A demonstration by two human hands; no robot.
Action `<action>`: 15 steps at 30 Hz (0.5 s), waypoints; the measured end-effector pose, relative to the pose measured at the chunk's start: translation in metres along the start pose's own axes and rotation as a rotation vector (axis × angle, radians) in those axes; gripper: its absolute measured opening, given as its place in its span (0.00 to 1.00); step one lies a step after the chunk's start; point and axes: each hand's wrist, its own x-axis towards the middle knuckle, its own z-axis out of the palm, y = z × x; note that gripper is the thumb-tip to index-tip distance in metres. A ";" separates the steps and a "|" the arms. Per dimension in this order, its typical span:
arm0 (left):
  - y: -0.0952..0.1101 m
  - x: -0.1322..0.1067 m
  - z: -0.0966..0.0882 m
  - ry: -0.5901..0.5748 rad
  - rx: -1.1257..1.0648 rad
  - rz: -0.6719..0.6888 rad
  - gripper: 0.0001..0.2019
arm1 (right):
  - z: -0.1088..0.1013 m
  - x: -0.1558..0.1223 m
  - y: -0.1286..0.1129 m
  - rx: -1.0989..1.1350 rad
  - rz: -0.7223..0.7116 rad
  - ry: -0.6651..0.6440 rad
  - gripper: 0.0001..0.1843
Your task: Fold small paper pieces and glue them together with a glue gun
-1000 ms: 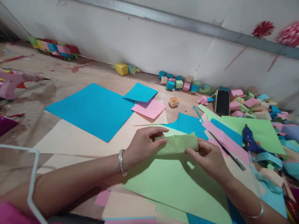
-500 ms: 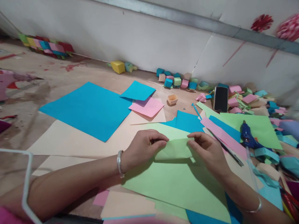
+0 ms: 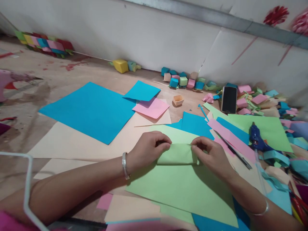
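In the head view, the left hand point(image 3: 150, 149), fingers drawn in to the thumb, pinches the upper left of the green piece point(image 3: 176, 154); the right hand point(image 3: 213, 157), likewise nearly closed, pinches its upper right; the piece spans between them over the green sheet point(image 3: 185, 192), touching or not I cannot tell; the glue gun point(image 3: 256, 138) lies to the right; the peach box point(image 3: 178, 100) sits beyond the hands.

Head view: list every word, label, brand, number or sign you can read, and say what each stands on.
None can be read.
Folded green paper: no writing visible.
Phone: nothing readable on its dark front.
Blue glue gun: any marking is too small or blurred.
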 end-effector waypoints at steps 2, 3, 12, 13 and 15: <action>0.000 0.001 0.000 -0.025 0.049 0.022 0.06 | 0.001 0.001 0.000 -0.046 -0.012 -0.037 0.06; 0.000 0.001 0.000 -0.035 0.072 0.035 0.06 | 0.002 0.001 -0.001 -0.063 -0.022 -0.046 0.06; -0.005 0.002 0.002 -0.056 0.188 0.094 0.07 | 0.004 0.000 0.003 -0.196 -0.126 -0.024 0.08; -0.006 0.002 0.003 -0.055 0.203 0.103 0.07 | 0.005 0.000 0.004 -0.214 -0.149 -0.014 0.08; -0.009 0.003 0.004 -0.052 0.235 0.125 0.06 | 0.007 0.000 0.006 -0.258 -0.196 0.002 0.07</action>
